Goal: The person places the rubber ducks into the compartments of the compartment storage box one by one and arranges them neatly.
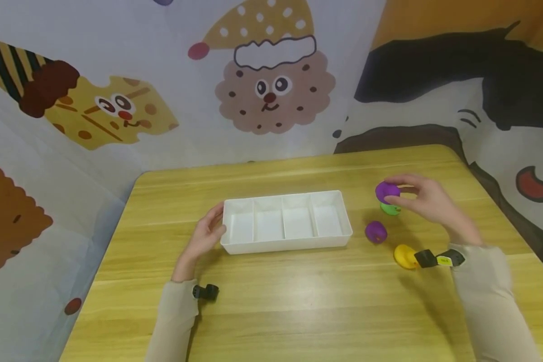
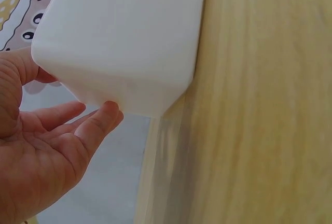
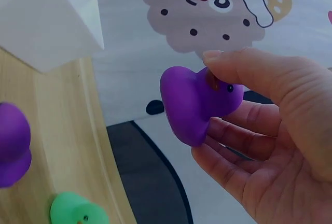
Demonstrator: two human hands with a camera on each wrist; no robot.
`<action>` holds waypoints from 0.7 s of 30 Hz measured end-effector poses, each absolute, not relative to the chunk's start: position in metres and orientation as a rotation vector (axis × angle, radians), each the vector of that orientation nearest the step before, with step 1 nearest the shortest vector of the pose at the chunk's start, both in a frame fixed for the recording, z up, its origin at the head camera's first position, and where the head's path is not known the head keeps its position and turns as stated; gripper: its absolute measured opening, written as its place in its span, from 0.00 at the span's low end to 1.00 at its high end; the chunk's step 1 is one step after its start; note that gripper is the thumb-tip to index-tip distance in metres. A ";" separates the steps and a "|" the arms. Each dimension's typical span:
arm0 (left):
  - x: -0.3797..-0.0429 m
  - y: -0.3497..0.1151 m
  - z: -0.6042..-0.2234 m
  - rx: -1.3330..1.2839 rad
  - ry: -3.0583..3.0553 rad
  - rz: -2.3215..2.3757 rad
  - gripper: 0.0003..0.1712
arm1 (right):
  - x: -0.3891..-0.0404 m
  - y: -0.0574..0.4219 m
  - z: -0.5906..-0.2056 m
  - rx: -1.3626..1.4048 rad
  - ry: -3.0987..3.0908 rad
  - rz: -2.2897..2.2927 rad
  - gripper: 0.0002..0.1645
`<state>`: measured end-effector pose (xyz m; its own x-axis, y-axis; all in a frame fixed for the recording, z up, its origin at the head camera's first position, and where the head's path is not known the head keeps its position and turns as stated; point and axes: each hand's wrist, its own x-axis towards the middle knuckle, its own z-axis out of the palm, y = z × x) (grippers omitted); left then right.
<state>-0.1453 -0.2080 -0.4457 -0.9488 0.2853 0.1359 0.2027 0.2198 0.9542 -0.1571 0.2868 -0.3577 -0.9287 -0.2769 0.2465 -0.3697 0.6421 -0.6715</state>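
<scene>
My right hand (image 1: 423, 198) pinches a purple toy duck (image 3: 181, 105) between thumb and fingers, above the right side of the table. Almost beneath it sits a green toy duck (image 1: 390, 209), partly hidden from the head view. A second purple toy duck (image 1: 376, 232) stands nearer the tray, and a yellow toy duck (image 1: 404, 256) is closer to me, partly covered by the wrist camera. At the left end of a white four-part tray (image 1: 285, 246), my left hand (image 1: 205, 234) grips the end wall with thumb and fingers; its fingertips touch the outside in the left wrist view.
The wooden table (image 1: 298, 306) ends at a back edge against a cloth (image 1: 172, 30) printed with cartoon food. Black cameras (image 1: 208, 292) are strapped to both wrists. Thin dividers split the tray into compartments whose white floors show.
</scene>
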 end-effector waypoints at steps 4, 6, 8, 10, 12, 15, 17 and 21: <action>-0.145 -0.207 -0.445 0.476 2.398 1.856 0.34 | -0.160 0.280 -0.354 0.564 -2.743 1.141 0.24; -0.146 -0.207 -0.446 0.476 2.394 1.858 0.34 | -0.161 0.278 -0.352 0.566 -2.753 1.128 0.23; -0.146 -0.207 -0.446 0.478 2.394 1.858 0.34 | -0.163 0.275 -0.350 0.576 -2.754 1.112 0.23; -0.147 -0.207 -0.446 0.475 2.395 1.854 0.34 | -0.165 0.271 -0.349 0.590 -2.751 1.102 0.23; -0.147 -0.208 -0.446 0.468 2.399 1.852 0.34 | -0.167 0.268 -0.347 0.627 -2.740 1.099 0.23; -0.147 -0.208 -0.446 0.463 2.404 1.848 0.34 | -0.170 0.261 -0.344 0.694 -2.714 1.099 0.23; -0.148 -0.208 -0.446 0.462 2.408 1.845 0.34 | -0.172 0.257 -0.342 0.744 -2.692 1.098 0.24; -0.148 -0.208 -0.447 0.464 2.415 1.838 0.34 | -0.176 0.248 -0.340 0.802 -2.662 1.104 0.25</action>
